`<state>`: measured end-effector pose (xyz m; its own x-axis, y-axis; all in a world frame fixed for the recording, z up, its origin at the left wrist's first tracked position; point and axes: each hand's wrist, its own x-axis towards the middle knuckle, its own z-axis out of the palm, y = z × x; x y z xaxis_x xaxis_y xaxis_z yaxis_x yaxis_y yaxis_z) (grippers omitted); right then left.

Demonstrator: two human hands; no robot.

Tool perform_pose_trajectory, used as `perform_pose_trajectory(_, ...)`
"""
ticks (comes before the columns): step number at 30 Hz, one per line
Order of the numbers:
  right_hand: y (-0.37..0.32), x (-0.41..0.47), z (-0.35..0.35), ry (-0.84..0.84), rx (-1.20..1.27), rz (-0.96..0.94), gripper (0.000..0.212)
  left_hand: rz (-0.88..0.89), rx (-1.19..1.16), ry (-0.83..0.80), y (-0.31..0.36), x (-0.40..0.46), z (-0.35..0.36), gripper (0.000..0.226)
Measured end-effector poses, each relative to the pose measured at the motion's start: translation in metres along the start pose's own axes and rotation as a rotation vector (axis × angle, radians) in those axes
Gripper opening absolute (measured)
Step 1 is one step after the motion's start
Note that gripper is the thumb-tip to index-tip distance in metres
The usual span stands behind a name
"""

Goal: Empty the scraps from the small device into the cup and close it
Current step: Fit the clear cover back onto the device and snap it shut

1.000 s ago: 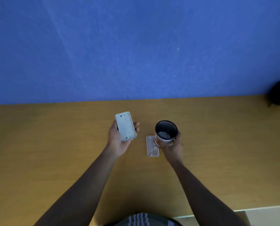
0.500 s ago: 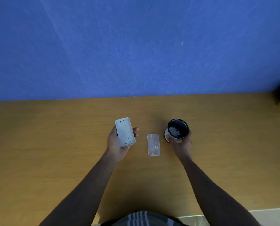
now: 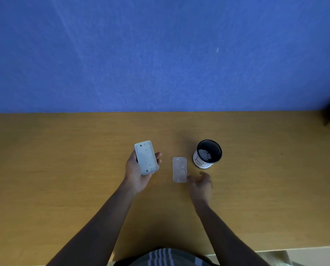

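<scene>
The left hand point(image 3: 139, 173) grips the small device point(image 3: 146, 157) above the table point(image 3: 64, 169). Its clear lid point(image 3: 179, 169) lies flat, touching the loosely open, empty right hand point(image 3: 200, 184). The cup point(image 3: 208, 153), holding scraps point(image 3: 205, 155), stands just beyond.

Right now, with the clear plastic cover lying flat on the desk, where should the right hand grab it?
Pinch the clear rectangular plastic cover across its two long edges, coming from the near right corner where the right hand hovers. It lies flat and thin on the wooden desk, so probably lift one edge first.
</scene>
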<state>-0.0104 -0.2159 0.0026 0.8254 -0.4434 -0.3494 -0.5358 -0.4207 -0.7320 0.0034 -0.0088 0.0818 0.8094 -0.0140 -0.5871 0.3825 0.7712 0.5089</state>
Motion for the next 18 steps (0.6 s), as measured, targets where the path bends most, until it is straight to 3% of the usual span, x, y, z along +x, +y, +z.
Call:
perform_pose_trajectory(9,-0.025,-0.017,0.023,-0.121,-0.523,-0.221,0.064,-0.041,-0.099,0.024,-0.007,-0.009,-0.007,0.042)
perform_pose_trajectory(14,-0.034,-0.016,0.024,-0.143,-0.375,-0.075,0.054,-0.029,-0.108,0.032,-0.009,-0.009,-0.010,0.039)
perform_pose_trajectory(18,-0.033,-0.017,0.019,-0.168,-0.270,-0.141,0.027,-0.007,-0.095,0.042,-0.012,-0.008,-0.016,0.038)
